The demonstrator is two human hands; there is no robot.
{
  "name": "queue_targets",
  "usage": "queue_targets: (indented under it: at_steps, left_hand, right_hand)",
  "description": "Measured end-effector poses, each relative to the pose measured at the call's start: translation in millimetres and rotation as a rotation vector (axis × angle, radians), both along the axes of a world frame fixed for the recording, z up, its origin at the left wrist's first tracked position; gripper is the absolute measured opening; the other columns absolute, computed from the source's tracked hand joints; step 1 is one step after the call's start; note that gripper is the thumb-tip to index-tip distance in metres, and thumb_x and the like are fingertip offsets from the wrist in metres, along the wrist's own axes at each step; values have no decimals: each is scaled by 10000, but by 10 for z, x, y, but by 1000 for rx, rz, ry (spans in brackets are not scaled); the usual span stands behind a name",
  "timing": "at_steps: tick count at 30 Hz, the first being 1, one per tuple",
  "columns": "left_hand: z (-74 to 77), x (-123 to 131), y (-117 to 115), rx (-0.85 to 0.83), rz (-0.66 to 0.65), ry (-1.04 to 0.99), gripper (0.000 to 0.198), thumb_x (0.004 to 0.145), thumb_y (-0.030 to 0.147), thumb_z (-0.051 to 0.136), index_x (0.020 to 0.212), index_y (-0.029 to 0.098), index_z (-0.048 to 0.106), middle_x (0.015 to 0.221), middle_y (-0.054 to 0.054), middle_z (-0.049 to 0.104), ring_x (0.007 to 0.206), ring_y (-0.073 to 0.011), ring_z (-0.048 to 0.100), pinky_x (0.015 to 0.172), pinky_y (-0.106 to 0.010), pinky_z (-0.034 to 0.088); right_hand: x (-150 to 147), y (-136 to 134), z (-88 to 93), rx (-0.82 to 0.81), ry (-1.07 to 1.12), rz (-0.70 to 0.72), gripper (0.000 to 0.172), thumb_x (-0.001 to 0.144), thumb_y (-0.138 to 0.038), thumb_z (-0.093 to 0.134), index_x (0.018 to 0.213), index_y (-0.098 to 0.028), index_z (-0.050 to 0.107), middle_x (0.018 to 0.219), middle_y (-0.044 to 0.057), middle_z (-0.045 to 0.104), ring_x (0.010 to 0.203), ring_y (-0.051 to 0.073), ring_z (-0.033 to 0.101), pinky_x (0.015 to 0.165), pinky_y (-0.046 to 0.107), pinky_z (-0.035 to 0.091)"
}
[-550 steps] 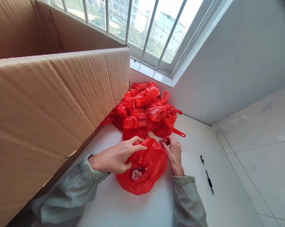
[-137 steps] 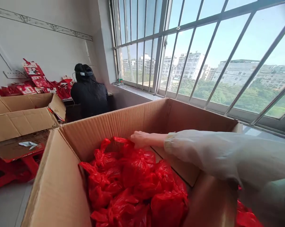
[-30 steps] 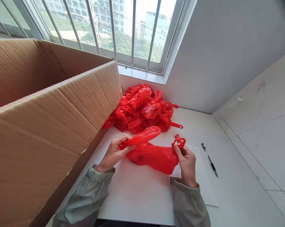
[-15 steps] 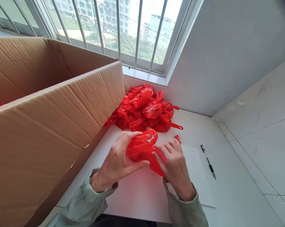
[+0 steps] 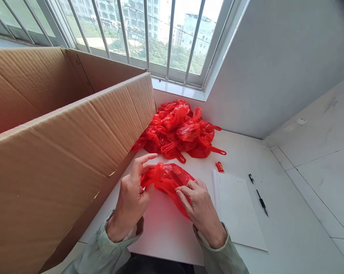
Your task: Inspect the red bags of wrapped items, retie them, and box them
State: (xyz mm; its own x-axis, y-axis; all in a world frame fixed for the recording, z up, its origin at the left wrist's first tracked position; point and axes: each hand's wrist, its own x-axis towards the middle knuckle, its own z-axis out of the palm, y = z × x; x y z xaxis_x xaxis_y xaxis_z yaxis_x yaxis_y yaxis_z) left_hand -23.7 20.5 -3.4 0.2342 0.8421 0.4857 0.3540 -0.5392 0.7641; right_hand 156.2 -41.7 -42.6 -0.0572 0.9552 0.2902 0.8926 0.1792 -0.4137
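A crumpled red plastic bag lies on the white table in front of me, and both hands grip it. My left hand pinches its left end, index finger raised. My right hand has its fingers curled over the right part of the bag. A pile of knotted red bags sits beyond, under the window. A small red scrap lies apart on the table to the right.
A large open cardboard box stands along the left, its wall touching the table edge. A white sheet of paper and a black pen lie to the right. Grey wall and barred window close off the far side.
Since a second ago the bag, stretched out between my hands by its handles, has been gathered into a bunch. A small red scrap now lies on the table near the paper.
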Motion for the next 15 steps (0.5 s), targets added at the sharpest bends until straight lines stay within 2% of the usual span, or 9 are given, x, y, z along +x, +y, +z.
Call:
queue_targets:
  at_steps: [1,2,6,9,12,15]
  left_hand:
    - [0,-11,-15,15,1,-7,420,861,118,478,1267,213,429,1026,-19,678,910,-153,663,779,-246,546]
    - [1,-26,-24,43,3,-4,428,858,95,454,1269,211,427,1064,-28,665,960,-159,651,810,-259,544]
    - [57,-122,-43,188,-54,91,444,816,-7,361,1165,217,520,1176,-40,593,1105,-180,576,937,-333,500]
    - [199,-173,-126,278,-149,163,489,806,-57,316,1088,243,580,1279,-45,515,1214,-215,488,1005,-426,446]
    - [384,-110,-288,428,-240,295,457,832,-17,405,1060,308,631,1423,-26,387,1331,-293,340,1072,-561,321]
    - [439,81,-404,553,-259,422,185,871,193,552,985,288,663,1448,-22,372,1363,-338,266,1123,-604,188]
  right_hand:
    - [0,15,-29,-6,-74,-50,155,887,-218,554,953,-260,687,784,31,575,784,199,487,774,357,431]
    - [12,25,-55,-11,-150,-103,195,850,-229,609,1031,-264,672,820,41,575,799,214,492,775,375,433]
    - [133,15,-85,-30,-341,-268,757,657,-326,801,1329,-187,482,917,92,545,851,271,503,774,437,451]
    - [191,0,-32,-1,-409,-292,983,569,-408,837,1396,-145,375,1123,170,515,977,341,484,851,548,422]
    - [171,3,48,34,-431,-259,948,630,-416,782,1418,-136,336,1361,229,385,1148,400,404,950,670,305]
    - [114,1,117,65,-411,-208,727,753,-373,668,1390,-150,397,1458,230,309,1251,408,336,994,711,214]
